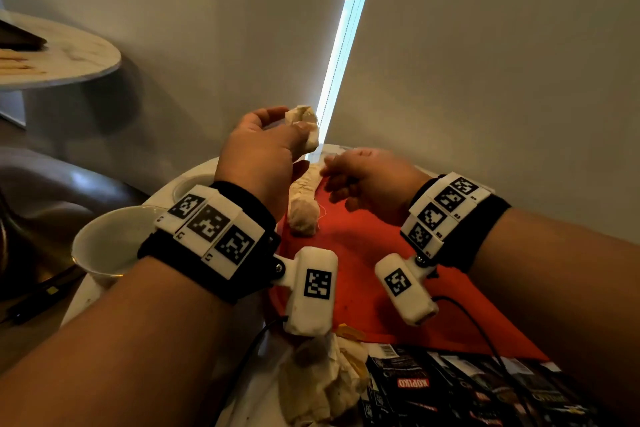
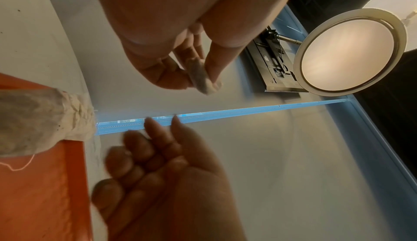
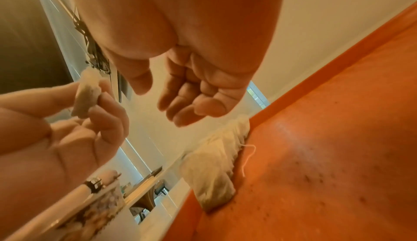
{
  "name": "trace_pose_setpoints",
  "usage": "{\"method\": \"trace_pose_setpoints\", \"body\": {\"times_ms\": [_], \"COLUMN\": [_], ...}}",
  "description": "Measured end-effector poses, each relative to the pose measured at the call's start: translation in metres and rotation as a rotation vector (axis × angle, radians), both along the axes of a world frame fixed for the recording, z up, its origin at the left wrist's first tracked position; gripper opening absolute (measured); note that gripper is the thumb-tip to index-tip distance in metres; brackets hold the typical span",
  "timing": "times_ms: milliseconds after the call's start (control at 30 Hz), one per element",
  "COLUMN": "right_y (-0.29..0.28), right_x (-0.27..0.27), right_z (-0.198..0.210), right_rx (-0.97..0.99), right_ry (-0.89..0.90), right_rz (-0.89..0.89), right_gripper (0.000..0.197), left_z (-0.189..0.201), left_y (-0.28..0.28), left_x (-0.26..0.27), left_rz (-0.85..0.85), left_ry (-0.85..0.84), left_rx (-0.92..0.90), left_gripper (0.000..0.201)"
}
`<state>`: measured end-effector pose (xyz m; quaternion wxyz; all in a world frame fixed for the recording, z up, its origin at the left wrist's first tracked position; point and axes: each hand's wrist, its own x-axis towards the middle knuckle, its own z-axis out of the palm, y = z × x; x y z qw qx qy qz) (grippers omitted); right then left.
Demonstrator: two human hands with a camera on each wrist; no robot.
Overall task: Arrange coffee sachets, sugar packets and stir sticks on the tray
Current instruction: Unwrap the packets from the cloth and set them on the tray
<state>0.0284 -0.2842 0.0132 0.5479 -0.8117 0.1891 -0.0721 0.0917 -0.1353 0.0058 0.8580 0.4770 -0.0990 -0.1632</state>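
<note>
My left hand (image 1: 289, 121) pinches a small cream sachet (image 1: 304, 128) between thumb and fingers, raised above the far left corner of the red tray (image 1: 367, 253). The left wrist view shows the same sachet (image 2: 201, 79) in the pinch. A second cream sachet (image 1: 304, 204) with a thin thread lies along the tray's far left edge, and shows again in the right wrist view as sachet (image 3: 212, 170). My right hand (image 1: 341, 180) hovers just right of that sachet, fingers loosely curled and holding nothing. Black Kopiko coffee sachets (image 1: 467, 388) lie at the near right.
Two white cups (image 1: 107, 246) stand left of the tray. Crumpled cream sachets (image 1: 322, 381) lie by the tray's near edge. A second round table (image 1: 62, 59) at far left carries wooden stir sticks (image 1: 17, 64). Wall and blinds are close behind.
</note>
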Motion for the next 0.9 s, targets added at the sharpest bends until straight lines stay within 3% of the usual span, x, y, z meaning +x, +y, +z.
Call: {"method": "trace_pose_setpoints", "body": {"times_ms": [233,500,900], "right_y": [0.003,0.009,0.005], "right_x": [-0.007,-0.007,0.0], "right_z": [0.024,0.028,0.024], "right_rx": [0.097,-0.051,0.05], "right_ry": [-0.191,-0.272,-0.296], "right_rz": [0.004,-0.012,0.0], "right_gripper": [0.04,0.002,0.008], "left_z": [-0.001,-0.004,-0.002], "left_y": [0.0,0.0,0.0], "left_x": [-0.004,-0.004,-0.008], "left_rz": [-0.07,-0.143,-0.179], "left_ry": [-0.068,-0.115,-0.079], "left_rx": [0.042,0.123,0.144], "left_gripper": [0.037,0.04,0.014]}}
